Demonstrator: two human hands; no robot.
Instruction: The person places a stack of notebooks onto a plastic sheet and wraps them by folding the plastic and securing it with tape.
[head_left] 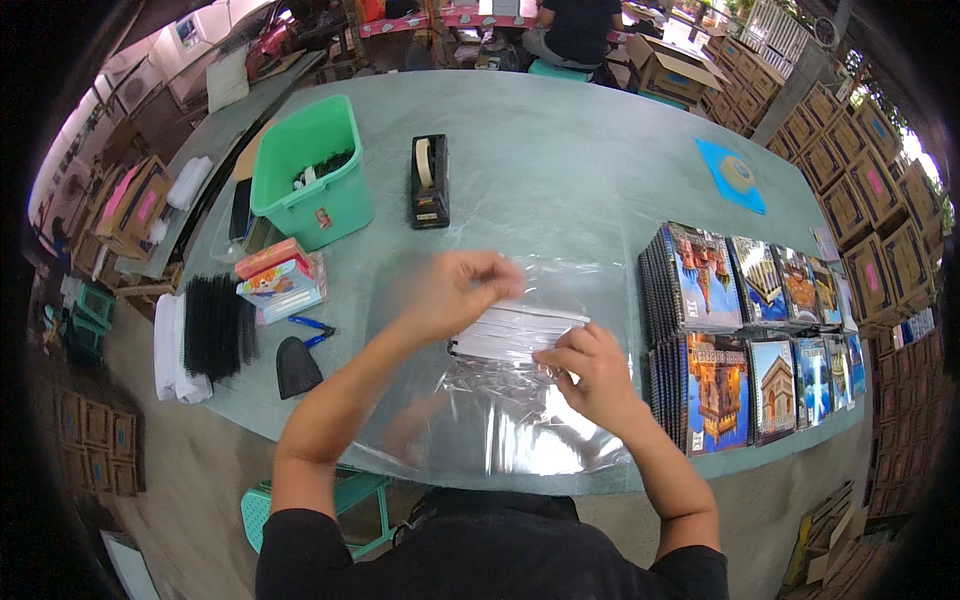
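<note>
In front of me on the table lies a shiny clear plastic sheet or bag [530, 425], wrinkled and reflecting light. A white bundle with several parallel edges [500, 335] rests at its middle, at least partly under the plastic. My right hand [592, 375] is at the bundle's right end, fingers bent and closed in a pinch on the clear plastic. Above the bundle's upper left side is my left hand [462, 292], partly blurred, its fingers curled together. Whatever it may pinch is too unclear to name.
Stacks of spiral notebooks [715, 390] with picture covers stand at right. To the left are a green bin [315, 195], a black tape dispenser [430, 185], small boxes [280, 275], blue-handled pliers [315, 330] and black bristle-like strips [215, 325]. A blue sheet [715, 170] carries a tape roll.
</note>
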